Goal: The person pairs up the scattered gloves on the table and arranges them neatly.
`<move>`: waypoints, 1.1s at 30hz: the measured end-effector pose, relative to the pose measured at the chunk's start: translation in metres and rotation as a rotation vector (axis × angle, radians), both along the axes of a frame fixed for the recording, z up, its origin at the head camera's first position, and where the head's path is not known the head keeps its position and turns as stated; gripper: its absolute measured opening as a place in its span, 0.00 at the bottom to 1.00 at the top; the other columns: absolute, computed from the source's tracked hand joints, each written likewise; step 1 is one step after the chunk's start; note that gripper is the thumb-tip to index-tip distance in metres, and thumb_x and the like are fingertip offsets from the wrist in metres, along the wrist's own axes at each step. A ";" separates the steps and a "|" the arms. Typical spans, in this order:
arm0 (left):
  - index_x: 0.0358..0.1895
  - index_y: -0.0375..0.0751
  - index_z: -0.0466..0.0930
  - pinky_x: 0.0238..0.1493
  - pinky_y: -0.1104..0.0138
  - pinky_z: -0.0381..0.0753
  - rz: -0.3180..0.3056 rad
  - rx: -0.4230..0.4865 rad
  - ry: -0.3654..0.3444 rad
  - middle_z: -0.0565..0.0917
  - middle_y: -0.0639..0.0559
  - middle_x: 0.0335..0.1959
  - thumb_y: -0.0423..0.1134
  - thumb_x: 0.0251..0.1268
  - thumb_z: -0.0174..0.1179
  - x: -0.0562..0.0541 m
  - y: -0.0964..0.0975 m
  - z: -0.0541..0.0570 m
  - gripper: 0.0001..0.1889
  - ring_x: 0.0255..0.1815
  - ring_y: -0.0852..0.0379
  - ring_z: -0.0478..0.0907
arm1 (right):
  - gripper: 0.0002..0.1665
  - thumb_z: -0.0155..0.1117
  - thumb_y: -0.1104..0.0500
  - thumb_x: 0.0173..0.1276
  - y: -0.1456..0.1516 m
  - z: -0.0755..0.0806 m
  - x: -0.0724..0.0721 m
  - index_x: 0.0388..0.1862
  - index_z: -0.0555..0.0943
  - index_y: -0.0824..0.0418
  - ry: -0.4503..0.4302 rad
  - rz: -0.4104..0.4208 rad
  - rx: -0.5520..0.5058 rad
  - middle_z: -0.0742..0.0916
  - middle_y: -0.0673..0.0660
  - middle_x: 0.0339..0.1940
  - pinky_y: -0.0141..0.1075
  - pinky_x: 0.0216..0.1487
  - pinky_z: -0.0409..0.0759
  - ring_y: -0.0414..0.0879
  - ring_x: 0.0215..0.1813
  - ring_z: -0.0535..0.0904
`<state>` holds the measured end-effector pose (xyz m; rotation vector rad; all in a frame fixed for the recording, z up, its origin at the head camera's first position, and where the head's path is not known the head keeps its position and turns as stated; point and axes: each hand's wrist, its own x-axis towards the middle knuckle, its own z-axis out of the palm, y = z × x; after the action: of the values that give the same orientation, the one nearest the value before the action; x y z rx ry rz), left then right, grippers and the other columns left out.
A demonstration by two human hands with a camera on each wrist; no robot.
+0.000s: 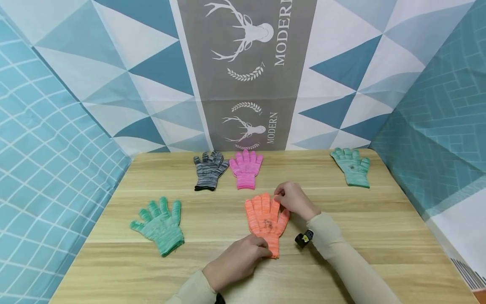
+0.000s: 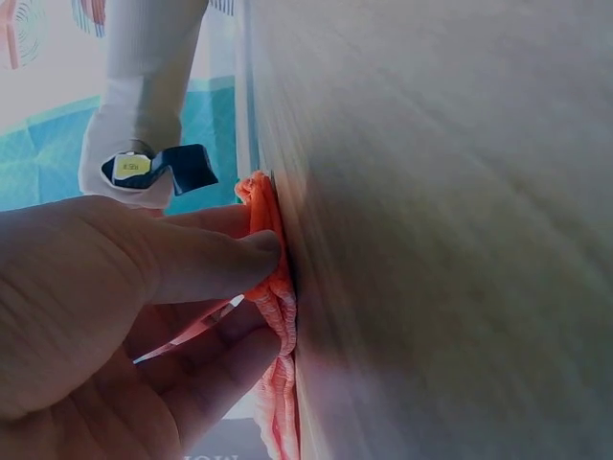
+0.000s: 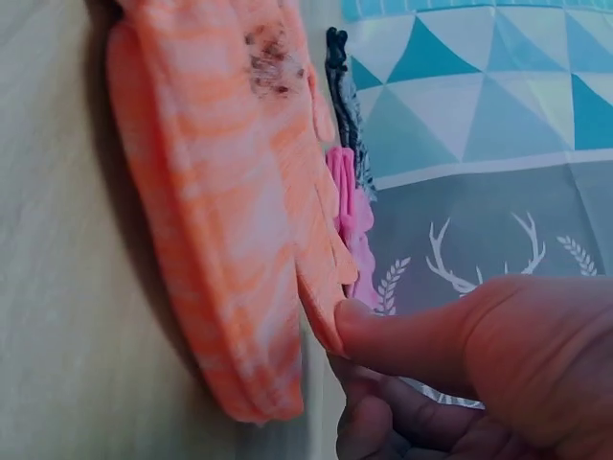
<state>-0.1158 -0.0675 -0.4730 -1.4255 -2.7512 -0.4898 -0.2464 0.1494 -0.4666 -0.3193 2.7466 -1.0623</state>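
Observation:
An orange knit glove (image 1: 267,219) lies on the wooden table with its fingers pointing away from me and a dark smudge on its palm. At its cuff, my left hand (image 1: 241,257) pinches the hem between thumb and fingers; the left wrist view shows the cuff (image 2: 273,287) close against the tabletop. My right hand (image 1: 296,199) pinches the tip of one glove finger at the far right, and the right wrist view has that fingertip (image 3: 326,316) between thumb and forefinger. The glove's thumb (image 3: 206,240) sticks out beside it.
A green glove (image 1: 161,228) lies on the left of the wooden table (image 1: 379,253). Farther back are a grey-black glove (image 1: 208,170) and a pink glove (image 1: 247,169), side by side. Another green glove (image 1: 351,166), with a dark spot, lies at the back right. Patterned cloth walls (image 1: 152,84) enclose the table.

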 end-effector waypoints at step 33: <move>0.45 0.52 0.92 0.46 0.77 0.78 -0.004 0.007 0.006 0.85 0.61 0.39 0.34 0.67 0.67 0.000 -0.001 -0.001 0.09 0.42 0.68 0.79 | 0.07 0.65 0.64 0.73 -0.018 -0.002 -0.005 0.47 0.85 0.63 0.079 0.083 0.033 0.87 0.57 0.41 0.40 0.42 0.84 0.45 0.40 0.82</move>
<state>-0.1163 -0.0683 -0.4742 -1.4282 -2.7400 -0.4939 -0.2518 0.1316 -0.4684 -0.4766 2.7891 -1.0038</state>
